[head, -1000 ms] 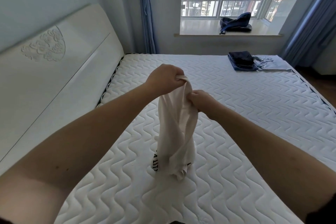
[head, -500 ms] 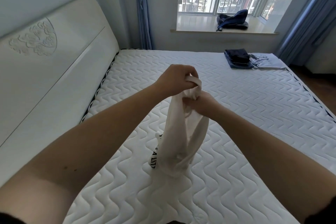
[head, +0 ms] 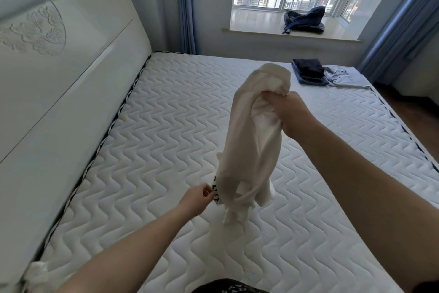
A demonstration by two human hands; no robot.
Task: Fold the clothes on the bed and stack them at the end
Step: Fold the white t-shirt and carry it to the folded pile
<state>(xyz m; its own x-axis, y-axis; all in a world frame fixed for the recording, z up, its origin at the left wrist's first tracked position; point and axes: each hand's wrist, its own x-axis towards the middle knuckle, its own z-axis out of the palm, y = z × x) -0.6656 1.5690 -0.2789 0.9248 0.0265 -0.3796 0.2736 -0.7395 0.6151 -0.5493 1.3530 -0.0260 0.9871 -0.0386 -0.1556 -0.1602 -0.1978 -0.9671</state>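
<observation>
Over the quilted white mattress [head: 154, 126], the right hand [head: 288, 112] grips the hanging white garment [head: 249, 140] at its top while the left hand [head: 197, 198] pinches its lower edge, which should be drawn outward to spread the cloth flat before folding.

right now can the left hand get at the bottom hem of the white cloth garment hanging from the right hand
Probably yes. The left hand is right beside the lower edge of the white cloth garment, at its black lettering, with nothing between them. The right hand holds the top up, so the hem hangs free above the quilted white mattress.
</observation>
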